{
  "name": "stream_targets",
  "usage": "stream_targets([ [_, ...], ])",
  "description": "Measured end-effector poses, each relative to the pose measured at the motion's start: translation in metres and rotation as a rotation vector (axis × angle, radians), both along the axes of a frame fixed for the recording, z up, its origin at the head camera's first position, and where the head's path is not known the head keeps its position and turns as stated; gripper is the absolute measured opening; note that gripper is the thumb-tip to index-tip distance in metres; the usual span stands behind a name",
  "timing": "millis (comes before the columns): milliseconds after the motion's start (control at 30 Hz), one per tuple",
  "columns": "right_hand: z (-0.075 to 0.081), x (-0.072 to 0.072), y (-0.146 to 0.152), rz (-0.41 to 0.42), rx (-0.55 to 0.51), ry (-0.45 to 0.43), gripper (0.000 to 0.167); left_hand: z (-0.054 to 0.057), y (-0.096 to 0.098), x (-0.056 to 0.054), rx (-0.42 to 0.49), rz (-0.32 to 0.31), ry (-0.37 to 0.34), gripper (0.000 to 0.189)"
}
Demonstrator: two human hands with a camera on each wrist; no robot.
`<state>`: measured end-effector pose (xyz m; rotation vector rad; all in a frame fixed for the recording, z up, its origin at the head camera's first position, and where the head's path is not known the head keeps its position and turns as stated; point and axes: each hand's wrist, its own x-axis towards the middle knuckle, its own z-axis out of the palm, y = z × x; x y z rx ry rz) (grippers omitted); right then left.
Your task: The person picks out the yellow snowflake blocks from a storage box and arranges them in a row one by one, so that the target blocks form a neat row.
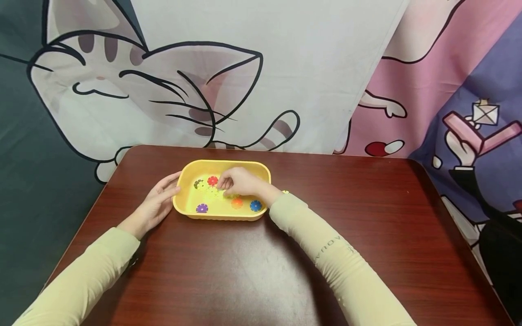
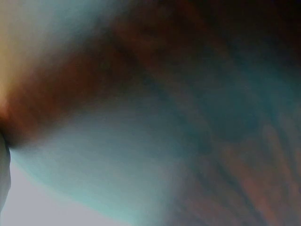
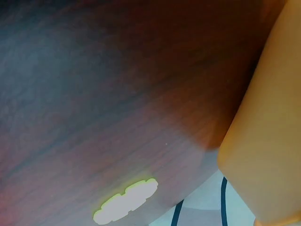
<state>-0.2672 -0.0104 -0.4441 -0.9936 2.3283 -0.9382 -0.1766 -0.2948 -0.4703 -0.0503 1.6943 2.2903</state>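
A yellow plastic basin (image 1: 222, 217) stands on the table. My left hand (image 1: 157, 203) rests against its left end, with extended fingers along the outside and the thumb at the rim. Inside the basin, my right hand (image 1: 240, 182) has its fingers bent down near yellow discs (image 1: 213, 191); whether they pinch one is hidden. Around it lie notched, flower-shaped building discs: red (image 1: 212, 180), olive (image 1: 198, 184), purple (image 1: 201, 208), orange (image 1: 237, 202) and blue (image 1: 255, 205). The left wrist view is too blurred to show the hand's contact.
On the brown table (image 1: 244, 267), a pale yellow disc (image 3: 126, 202) lies outside the basin's right end, partly behind the right forearm in the head view. Cartoon-printed cloth (image 1: 318, 68) hangs behind the far edge. Something black (image 1: 499, 253) stands beyond the right edge.
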Motion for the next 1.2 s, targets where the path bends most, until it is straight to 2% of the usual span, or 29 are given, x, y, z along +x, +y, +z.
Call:
stream_targets([
  [267,-0.0052,0.0009,-0.0024,0.022,0.031,0.036,0.026,-0.0026,-0.0004,-0.0005,0.022,-0.006,0.012,0.046],
  [667,-0.0056,0.0033,-0.0021,0.057,0.071,0.132,0.027,-0.0016,-0.0001,0.0005,0.006,-0.003,0.005,0.047],
  [1200,-0.0030,0.0028,-0.0011,0.022,0.073,0.106,0.019,0.0006,0.0007,0.0014,0.018,-0.007,0.020,0.045],
])
